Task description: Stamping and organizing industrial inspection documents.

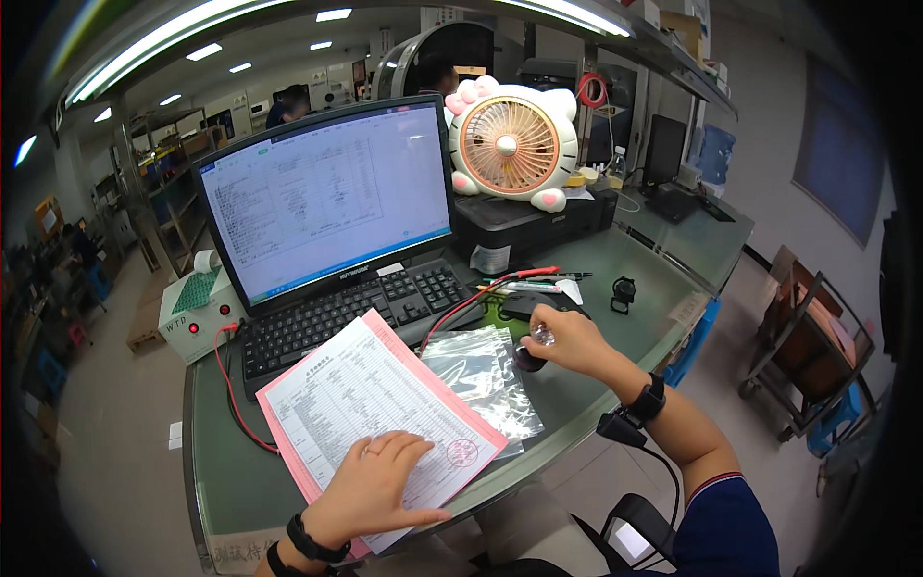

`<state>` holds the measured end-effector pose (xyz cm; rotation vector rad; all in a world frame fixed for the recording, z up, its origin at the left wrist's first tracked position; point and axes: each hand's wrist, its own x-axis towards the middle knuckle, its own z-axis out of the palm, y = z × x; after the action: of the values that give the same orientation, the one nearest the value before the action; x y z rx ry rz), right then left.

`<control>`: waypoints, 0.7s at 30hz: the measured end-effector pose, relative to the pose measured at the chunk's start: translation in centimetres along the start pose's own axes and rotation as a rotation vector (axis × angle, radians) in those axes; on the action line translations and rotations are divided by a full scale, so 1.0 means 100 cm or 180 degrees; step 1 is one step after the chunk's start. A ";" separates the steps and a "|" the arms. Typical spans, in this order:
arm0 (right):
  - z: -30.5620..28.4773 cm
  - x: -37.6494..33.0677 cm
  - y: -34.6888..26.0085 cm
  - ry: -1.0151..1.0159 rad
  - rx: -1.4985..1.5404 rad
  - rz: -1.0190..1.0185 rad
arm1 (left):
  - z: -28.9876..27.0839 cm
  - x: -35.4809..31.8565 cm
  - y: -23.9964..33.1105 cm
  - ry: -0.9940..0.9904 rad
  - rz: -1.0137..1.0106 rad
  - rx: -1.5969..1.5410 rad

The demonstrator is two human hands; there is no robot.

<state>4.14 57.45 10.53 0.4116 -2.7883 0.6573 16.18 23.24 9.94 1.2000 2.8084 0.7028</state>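
My left hand (373,486) rests with spread fingers on the lower part of a printed white form (351,409). Pink sheets (466,409) stick out from under the form, which bears a red round stamp mark near its lower right corner. Right of the papers, my right hand (574,341) is closed around a small black object with a shiny clear knob (542,335). Its dark lower part shows below my fingers; the exact kind is unclear. Clear plastic bags (486,375) lie between the papers and my right hand.
Behind the papers stand a black keyboard (327,322) and a lit monitor (327,197). A white box with red terminals (200,317) sits left, its red leads crossing the table. A cat-shaped fan (507,144) tops a black printer (529,229). Pens (534,287) and a small black object (623,294) lie right.
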 end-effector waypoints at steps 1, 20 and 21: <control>0.002 0.001 0.011 0.0040 -0.0166 0.0115 | 0.001 -0.006 0.007 0.0044 0.0074 0.0499; -0.001 -0.026 -0.031 -0.0062 0.0470 -0.1738 | 0.002 -0.063 0.017 0.0305 -0.0783 -0.0225; 0.003 -0.027 -0.033 -0.0267 0.0719 -0.1910 | 0.001 -0.063 0.017 0.0316 -0.0831 -0.0221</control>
<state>7.68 55.01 10.75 1.2758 -2.4574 0.8074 21.81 19.93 9.51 0.7881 2.9154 0.8513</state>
